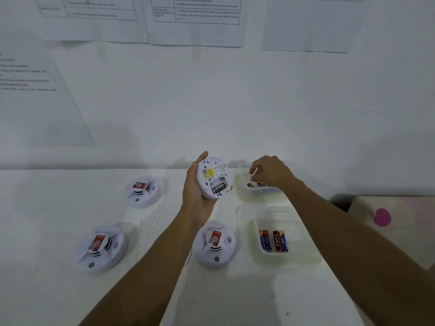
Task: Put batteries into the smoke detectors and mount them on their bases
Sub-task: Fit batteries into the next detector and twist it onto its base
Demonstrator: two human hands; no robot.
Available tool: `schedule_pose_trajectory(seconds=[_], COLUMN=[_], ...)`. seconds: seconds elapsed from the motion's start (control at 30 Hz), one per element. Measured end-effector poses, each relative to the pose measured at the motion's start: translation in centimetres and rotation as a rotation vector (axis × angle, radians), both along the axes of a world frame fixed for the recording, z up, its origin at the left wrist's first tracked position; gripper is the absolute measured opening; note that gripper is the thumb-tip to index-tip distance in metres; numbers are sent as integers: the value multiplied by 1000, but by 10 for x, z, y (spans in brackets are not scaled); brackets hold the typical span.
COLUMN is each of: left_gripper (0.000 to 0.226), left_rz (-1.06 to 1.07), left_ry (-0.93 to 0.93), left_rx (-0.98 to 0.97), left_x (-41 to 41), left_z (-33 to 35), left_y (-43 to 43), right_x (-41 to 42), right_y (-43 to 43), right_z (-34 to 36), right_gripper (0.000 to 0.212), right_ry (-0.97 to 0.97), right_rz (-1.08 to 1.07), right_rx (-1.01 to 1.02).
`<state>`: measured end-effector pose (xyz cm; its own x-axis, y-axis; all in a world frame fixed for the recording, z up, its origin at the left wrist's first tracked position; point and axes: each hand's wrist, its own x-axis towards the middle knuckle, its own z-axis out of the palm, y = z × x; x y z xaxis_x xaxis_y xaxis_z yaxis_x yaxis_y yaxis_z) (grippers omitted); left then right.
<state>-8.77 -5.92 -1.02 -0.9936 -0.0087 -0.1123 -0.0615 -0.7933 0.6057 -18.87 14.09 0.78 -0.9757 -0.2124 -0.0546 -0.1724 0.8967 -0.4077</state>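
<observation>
1 detector within curled left fingers; right fingers over the far tray, pinch indiscernible.

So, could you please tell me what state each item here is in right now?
Held detector: back up in left hand, one battery fitted.
Far-left detector: face up on table.
Near-left detector: face up.
Near-middle detector: face up.
Far tray: right hand above, fingers curled.
Near tray: four batteries lying inside.

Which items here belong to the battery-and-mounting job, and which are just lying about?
Job: held detector in left hand, one battery fitted; right hand over far battery tray; near battery tray; three detectors set down.
Lying about: wall papers; pink disc.
</observation>
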Motion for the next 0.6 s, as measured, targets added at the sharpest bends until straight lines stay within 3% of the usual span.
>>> schedule_pose_trajectory(seconds=[0.17,0.3,0.47,0.6], left_gripper=[50,43,59,45], left_rz=[-6,-13,-14,-19], left_ry=[15,20,22,-5], left_rx=[5,10,4,0], left_x=[6,7,10,12], left_z=[1,-1,3,3], left_y=[-3,-6,-2,8], right_x=[-14,-18,11,70], right_y=[-15,-9,1,-3], right_z=[-11,-12,24,47], right_gripper=[18,25,11,8], right_ry=[-92,-121,53,19], right_rz=[51,30,-10,44], right_rx=[104,2,-352,-772])
